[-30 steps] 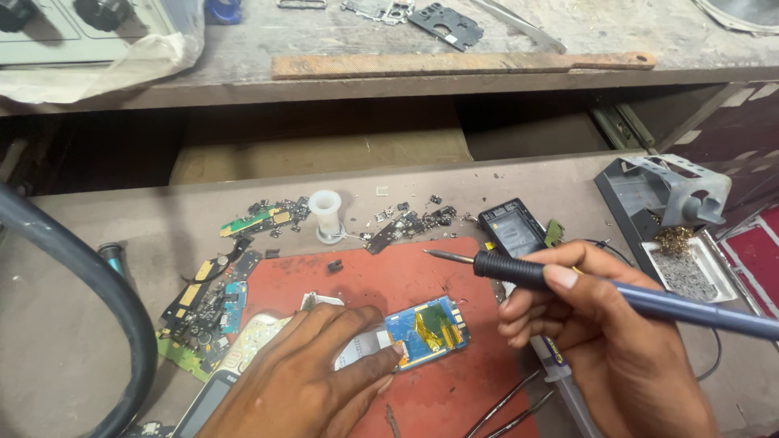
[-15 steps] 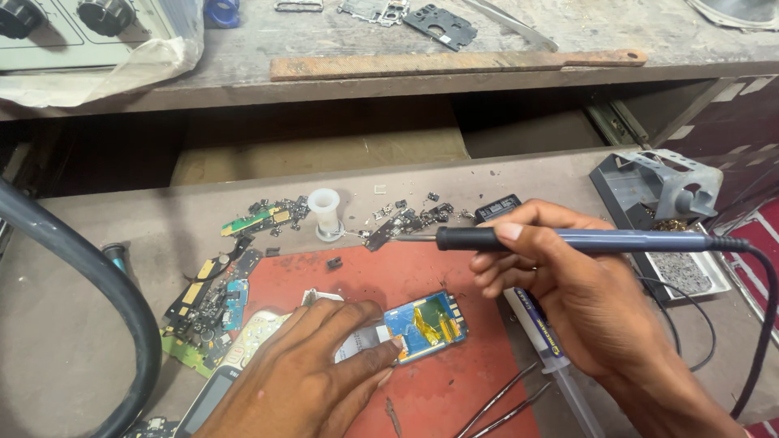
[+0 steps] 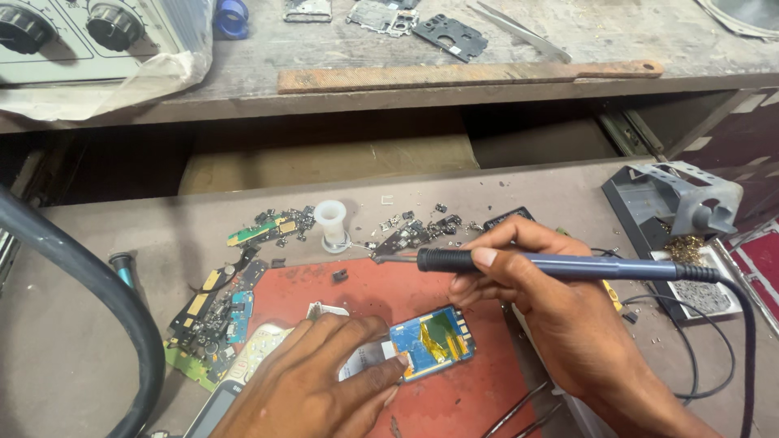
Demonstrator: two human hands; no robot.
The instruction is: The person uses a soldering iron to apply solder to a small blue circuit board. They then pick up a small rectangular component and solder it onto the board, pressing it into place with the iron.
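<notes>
My right hand [image 3: 552,308] grips a blue-handled soldering iron [image 3: 568,266], held level, its tip [image 3: 381,259] pointing left towards a white solder spool [image 3: 330,222]. My left hand [image 3: 316,381] presses its fingers on a small blue circuit board with yellow tape [image 3: 432,341], which lies on a red work mat [image 3: 406,324]. The iron's tip hovers over the mat's far edge, away from the board.
Scattered small boards and chips [image 3: 219,304] lie left of the mat. A grey iron stand [image 3: 682,203] sits at the right, with tweezers [image 3: 519,410] near the front. A thick dark hose [image 3: 89,284] curves at the left. A shelf above holds a wooden strip [image 3: 462,75].
My right hand has swung the soldering iron from pointing at the board to lying level, and its tip has moved up and left towards the solder spool. My left hand stays on the board.
</notes>
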